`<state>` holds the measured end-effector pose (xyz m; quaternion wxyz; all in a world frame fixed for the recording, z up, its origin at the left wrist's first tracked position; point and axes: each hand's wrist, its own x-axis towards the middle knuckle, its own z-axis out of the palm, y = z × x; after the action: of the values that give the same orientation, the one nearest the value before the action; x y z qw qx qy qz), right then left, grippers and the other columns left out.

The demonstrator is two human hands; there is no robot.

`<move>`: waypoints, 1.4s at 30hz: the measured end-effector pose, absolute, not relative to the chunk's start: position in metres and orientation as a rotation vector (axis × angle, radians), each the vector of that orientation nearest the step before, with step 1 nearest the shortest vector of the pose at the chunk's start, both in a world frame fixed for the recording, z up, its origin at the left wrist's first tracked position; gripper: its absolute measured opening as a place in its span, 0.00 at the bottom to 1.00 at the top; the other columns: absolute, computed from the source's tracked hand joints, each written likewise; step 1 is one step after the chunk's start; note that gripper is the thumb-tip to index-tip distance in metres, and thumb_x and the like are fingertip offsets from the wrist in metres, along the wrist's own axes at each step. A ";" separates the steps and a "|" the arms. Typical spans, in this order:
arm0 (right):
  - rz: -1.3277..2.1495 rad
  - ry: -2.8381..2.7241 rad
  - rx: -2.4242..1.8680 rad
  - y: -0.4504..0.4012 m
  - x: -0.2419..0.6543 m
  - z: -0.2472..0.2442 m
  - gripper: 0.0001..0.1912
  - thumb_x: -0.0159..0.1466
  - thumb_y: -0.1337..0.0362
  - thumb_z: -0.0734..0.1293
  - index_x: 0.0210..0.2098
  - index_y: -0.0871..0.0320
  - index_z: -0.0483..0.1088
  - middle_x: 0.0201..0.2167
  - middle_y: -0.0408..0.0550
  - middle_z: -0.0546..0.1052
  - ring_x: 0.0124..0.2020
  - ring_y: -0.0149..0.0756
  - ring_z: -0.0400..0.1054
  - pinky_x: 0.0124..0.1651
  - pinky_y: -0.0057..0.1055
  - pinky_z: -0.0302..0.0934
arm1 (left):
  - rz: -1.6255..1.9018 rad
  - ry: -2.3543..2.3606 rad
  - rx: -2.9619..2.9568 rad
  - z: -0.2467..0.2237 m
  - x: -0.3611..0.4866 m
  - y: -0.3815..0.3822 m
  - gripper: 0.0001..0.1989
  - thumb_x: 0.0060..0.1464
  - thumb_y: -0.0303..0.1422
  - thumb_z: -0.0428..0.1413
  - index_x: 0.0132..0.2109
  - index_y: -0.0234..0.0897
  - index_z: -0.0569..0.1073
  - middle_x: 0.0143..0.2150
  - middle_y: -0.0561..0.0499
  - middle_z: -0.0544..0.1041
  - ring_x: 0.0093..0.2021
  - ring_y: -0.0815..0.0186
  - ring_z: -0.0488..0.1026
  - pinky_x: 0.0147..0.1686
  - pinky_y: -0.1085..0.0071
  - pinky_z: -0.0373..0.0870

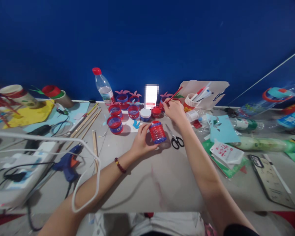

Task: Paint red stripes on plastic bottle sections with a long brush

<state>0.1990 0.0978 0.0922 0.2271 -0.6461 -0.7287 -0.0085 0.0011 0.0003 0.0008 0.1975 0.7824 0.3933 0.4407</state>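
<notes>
left hand (144, 142) grips the red bottle (157, 132), sitting in front of the red pot (156, 112). right hand (174, 110), nearer the pot, pinches a slanted brush (176, 93), pot just left of its fingertips.

Grey tabletop (174, 183). At left, white power strip (35, 167) placed near blue glue gun (69, 163); wooden sticks (85, 126) strewn behind. Toward back, red-capped bottle (104, 89) stood upright, red-and-blue cups (115, 125) clustered beside it. Black-handled scissors (177, 141) laid near middle. At right, patterned phone (271, 180) laid near front edge, white pen (277, 174) set alongside.
</notes>
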 end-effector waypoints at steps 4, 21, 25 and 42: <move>-0.002 -1.967 -1.776 0.100 0.201 0.092 0.16 0.68 0.61 0.59 0.42 0.60 0.77 0.36 0.56 0.82 0.42 0.49 0.76 0.47 0.40 0.67 | 1.249 1.083 2.199 0.001 0.002 0.001 0.43 0.44 0.39 0.68 0.64 0.38 0.59 0.59 0.39 0.65 0.62 0.49 0.65 0.63 0.49 0.64; -0.056 -1.913 -1.719 0.103 0.201 0.084 0.18 0.68 0.60 0.57 0.43 0.59 0.77 0.38 0.56 0.82 0.43 0.49 0.76 0.47 0.39 0.66 | 1.210 1.100 2.197 0.001 0.001 0.001 0.44 0.44 0.39 0.68 0.65 0.40 0.58 0.60 0.39 0.65 0.63 0.48 0.65 0.63 0.48 0.64; -0.094 -1.945 -1.729 0.101 0.199 0.082 0.19 0.69 0.60 0.57 0.44 0.59 0.77 0.38 0.56 0.83 0.43 0.48 0.76 0.47 0.38 0.66 | 1.219 1.094 2.184 0.003 0.002 0.000 0.43 0.43 0.38 0.68 0.64 0.39 0.59 0.59 0.39 0.65 0.62 0.48 0.65 0.63 0.48 0.64; -0.005 -1.910 -1.717 0.100 0.196 0.090 0.17 0.67 0.60 0.59 0.38 0.60 0.78 0.34 0.55 0.83 0.38 0.48 0.77 0.45 0.39 0.66 | 1.188 1.103 2.165 0.001 0.002 0.000 0.43 0.44 0.40 0.68 0.64 0.40 0.60 0.59 0.39 0.65 0.63 0.49 0.65 0.63 0.49 0.64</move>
<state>0.1958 0.0999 0.0899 0.2829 -0.6413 -0.7132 -0.0019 0.0018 0.0003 0.0006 0.2168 0.7814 0.3983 0.4288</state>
